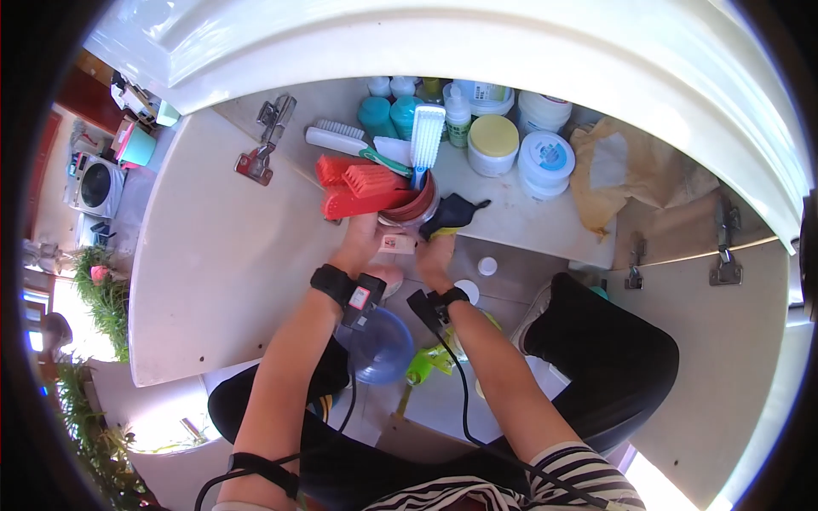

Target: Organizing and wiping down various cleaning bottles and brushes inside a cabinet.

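Observation:
My left hand (359, 241) is against the left side of a round container (415, 214) at the cabinet's front edge. From it stick out red brushes (364, 188), a white brush with a blue handle (427, 137) and a white-and-green brush (339, 140). On the container's right side is my right hand (437, 254), close beneath a black cloth item (455, 214) with a yellow edge. Both hands seem to hold the container between them; the fingers are partly hidden. A small pale box (397, 243) shows between the wrists.
On the cabinet shelf (511, 217) stand teal bottles (376, 117), a pump bottle (457, 118), a yellow-lidded jar (493, 145), a white tub (546, 163) and a brown paper bag (613, 172). Open doors (211, 255) flank me. A blue plastic bowl (381, 346) and a green packet (422, 365) lie below.

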Demonstrator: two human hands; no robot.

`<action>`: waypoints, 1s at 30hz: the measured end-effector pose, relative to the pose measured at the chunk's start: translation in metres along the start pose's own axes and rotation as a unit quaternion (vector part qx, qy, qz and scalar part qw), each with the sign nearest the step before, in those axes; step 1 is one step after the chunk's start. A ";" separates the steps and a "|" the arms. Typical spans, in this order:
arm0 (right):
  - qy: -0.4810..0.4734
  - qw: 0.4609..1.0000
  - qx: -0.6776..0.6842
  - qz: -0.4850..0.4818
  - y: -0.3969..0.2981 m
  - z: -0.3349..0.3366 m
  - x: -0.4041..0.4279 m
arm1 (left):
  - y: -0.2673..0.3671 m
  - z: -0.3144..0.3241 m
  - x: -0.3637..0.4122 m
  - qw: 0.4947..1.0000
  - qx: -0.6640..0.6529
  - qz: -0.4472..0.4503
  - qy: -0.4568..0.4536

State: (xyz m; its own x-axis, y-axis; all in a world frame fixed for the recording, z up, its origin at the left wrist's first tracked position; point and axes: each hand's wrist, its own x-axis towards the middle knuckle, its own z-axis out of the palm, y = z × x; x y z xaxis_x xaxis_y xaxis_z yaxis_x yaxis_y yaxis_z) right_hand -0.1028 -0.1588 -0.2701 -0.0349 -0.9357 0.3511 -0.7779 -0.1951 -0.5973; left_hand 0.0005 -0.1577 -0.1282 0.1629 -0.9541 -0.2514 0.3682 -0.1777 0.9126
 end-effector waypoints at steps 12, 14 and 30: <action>-0.171 0.539 0.726 0.390 0.004 -0.080 0.030 | 0.039 0.003 -0.040 0.997 -0.041 -0.059 -0.040; -0.233 0.371 0.804 0.402 0.019 -0.076 0.037 | 0.048 0.011 -0.050 0.991 -0.099 -0.082 -0.044; -0.401 0.592 0.605 0.349 0.015 -0.126 0.042 | 0.051 -0.023 -0.107 0.959 0.232 0.140 -0.085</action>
State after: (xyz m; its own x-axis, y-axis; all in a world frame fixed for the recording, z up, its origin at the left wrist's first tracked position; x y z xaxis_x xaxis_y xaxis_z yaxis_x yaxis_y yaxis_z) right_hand -0.1950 -0.1639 -0.1731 0.6034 -0.6567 -0.4524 0.2878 0.7084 -0.6445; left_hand 0.0230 -0.0595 -0.0624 0.0295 -0.9986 0.0449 -0.1215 0.0411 0.9917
